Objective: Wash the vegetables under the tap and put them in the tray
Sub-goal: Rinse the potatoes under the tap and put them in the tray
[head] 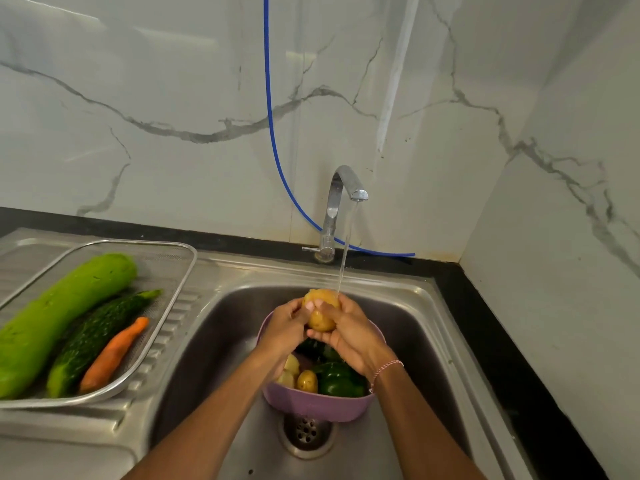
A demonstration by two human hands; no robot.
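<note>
Left hand [285, 329] and right hand [349, 336] clutch the wet yellow potato [322, 322] under the chrome tap [341, 188]; probably slippery, could pop out.

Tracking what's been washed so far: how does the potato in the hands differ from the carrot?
The potato is round and yellow; the carrot is long and orange. The left hand and right hand hold the potato under the running tap, over the sink; the carrot lies untouched in the mesh tray beside it. Both are whole vegetables.
</note>
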